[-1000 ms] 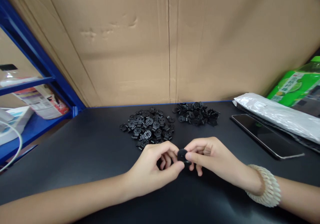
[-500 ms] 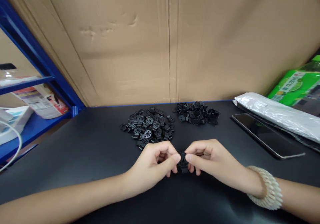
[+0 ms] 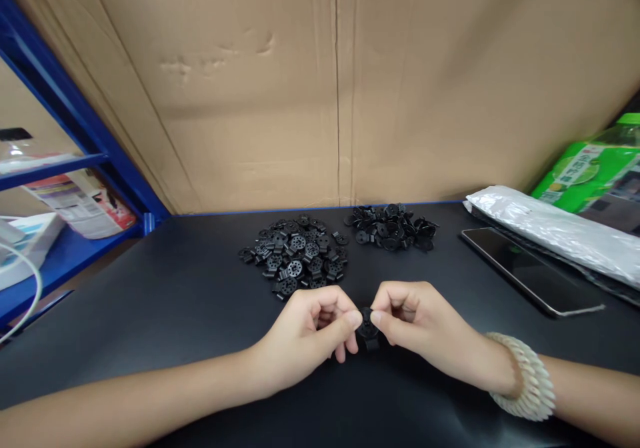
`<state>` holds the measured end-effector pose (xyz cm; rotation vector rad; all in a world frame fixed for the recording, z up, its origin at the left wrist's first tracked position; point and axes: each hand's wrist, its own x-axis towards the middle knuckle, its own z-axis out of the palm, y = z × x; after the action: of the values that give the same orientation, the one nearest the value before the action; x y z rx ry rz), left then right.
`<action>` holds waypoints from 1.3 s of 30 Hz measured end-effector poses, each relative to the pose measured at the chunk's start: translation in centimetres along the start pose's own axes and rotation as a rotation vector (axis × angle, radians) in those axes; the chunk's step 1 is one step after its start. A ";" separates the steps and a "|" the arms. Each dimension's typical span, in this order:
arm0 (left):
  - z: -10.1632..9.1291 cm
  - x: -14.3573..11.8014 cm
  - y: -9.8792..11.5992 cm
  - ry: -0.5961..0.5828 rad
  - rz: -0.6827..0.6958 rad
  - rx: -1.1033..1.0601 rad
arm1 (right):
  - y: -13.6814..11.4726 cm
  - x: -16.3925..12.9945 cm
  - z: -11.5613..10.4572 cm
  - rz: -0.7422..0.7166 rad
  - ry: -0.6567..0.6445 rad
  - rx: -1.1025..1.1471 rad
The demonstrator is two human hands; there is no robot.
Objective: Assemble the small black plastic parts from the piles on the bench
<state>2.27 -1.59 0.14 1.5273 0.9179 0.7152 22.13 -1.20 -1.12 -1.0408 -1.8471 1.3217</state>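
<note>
A big sheet of creased cardboard (image 3: 320, 88) stands along the far edge of the black desk (image 3: 165, 308) and closes off everything behind it. At the left edge a blue shelf frame (image 3: 75, 121) holds a white packet with red print (image 3: 83, 201); its lettering is too small to read. Near the right edge lies a long silvery plastic bag (image 3: 555, 231), contents hidden, and behind it a green-labelled bottle (image 3: 593, 175) whose writing I cannot make out. A dark phone (image 3: 530, 271) lies flat just beside the bag, screen up.

Toward the far edge, at the middle, sit two loose heaps: a larger pile of perforated black discs (image 3: 297, 261) and, just to its right, a smaller pile of black parts (image 3: 390, 225). The two piles lie close but apart.

Nearer the front edge the left hand (image 3: 313, 338) and the right hand (image 3: 423, 325) meet, thumbs and forefingers of both pinched on one small black disc piece (image 3: 367, 328) held just over the desk. A pale beaded bracelet (image 3: 525, 378) circles the right wrist.
</note>
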 end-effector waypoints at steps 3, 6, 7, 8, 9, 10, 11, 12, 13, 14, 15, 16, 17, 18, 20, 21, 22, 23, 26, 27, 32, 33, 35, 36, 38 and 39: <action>0.1 -0.1 0.1 0.007 -0.033 -0.025 | -0.1 0.0 0.0 0.003 -0.005 0.004; 0.2 -0.1 0.1 0.001 -0.050 -0.058 | -0.1 -0.1 0.1 -0.009 -0.003 0.009; 0.2 -0.1 0.1 -0.002 -0.054 -0.067 | -0.1 0.0 0.2 -0.014 -0.003 0.013; 0.2 -0.1 0.0 -0.003 -0.056 -0.073 | 0.0 0.0 0.2 -0.021 -0.005 0.019; 0.2 -0.1 0.0 -0.004 -0.053 -0.078 | 0.1 0.0 0.2 -0.028 -0.007 0.028; 0.2 0.0 -0.1 -0.004 -0.045 -0.082 | 0.1 0.1 0.2 -0.033 -0.011 0.038; 0.3 0.0 -0.1 -0.004 -0.034 -0.085 | 0.2 0.1 0.2 -0.039 -0.013 0.047; 0.3 0.0 -0.2 -0.003 -0.021 -0.086 | 0.2 0.1 0.3 -0.042 -0.015 0.053; 0.4 -0.1 -0.2 0.001 -0.009 -0.086 | 0.2 0.1 0.3 -0.042 -0.016 0.056; 0.5 -0.1 -0.3 0.005 0.001 -0.082 | 0.2 0.2 0.3 -0.039 -0.016 0.054; 0.5 -0.1 -0.3 0.011 0.009 -0.072 | 0.1 0.2 0.2 -0.038 -0.014 0.050; 0.6 -0.2 -0.2 0.017 0.018 -0.057 | 0.1 0.2 0.2 -0.036 -0.013 0.049; 0.5 -0.3 -0.1 0.025 0.028 -0.038 | 0.0 0.2 0.2 -0.033 -0.017 0.058; 0.3 -0.3 0.2 0.039 0.044 -0.013 | -0.1 0.2 0.1 -0.028 -0.028 0.078; -0.8 -0.2 1.1 0.101 0.112 0.081 | -0.3 0.2 -0.2 -0.014 -0.046 0.137; -1.6 -0.1 1.7 0.151 0.164 0.159 | -0.4 0.2 -0.3 -0.003 -0.044 0.163; -2.7 0.2 2.3 0.217 0.234 0.266 | -0.4 0.2 -0.4 0.008 -0.036 0.183; -3.9 0.5 2.9 0.287 0.312 0.404 | -0.5 0.3 -0.5 0.020 -0.021 0.196; -8.0 1.7 3.9 0.472 0.419 0.820 | -0.5 0.3 -0.6 0.040 0.000 0.225; -9.2 2.2 4.0 0.474 0.415 0.856 | -0.6 0.3 -0.5 0.042 -0.005 0.230; -12.3 3.6 2.7 0.412 0.369 0.928 | -0.7 0.3 -0.5 0.047 -0.044 0.215; -12.4 3.6 2.4 0.414 0.364 0.938 | -0.8 0.3 -0.5 0.050 -0.049 0.217; -12.1 3.6 2.2 0.445 0.363 0.954 | -0.8 0.4 -0.6 0.054 -0.055 0.223; -11.7 3.4 2.2 0.473 0.368 0.958 | -0.8 0.4 -0.6 0.055 -0.058 0.226; -10.5 3.0 2.4 0.528 0.386 0.961 | -0.8 0.4 -0.6 0.055 -0.060 0.229; -9.7 2.7 2.5 0.537 0.404 0.958 | -0.7 0.4 -0.6 0.054 -0.058 0.229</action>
<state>-4.17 5.59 3.95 2.4715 1.5013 1.0874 22.31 -0.69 -0.23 -0.9453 -1.6719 1.5686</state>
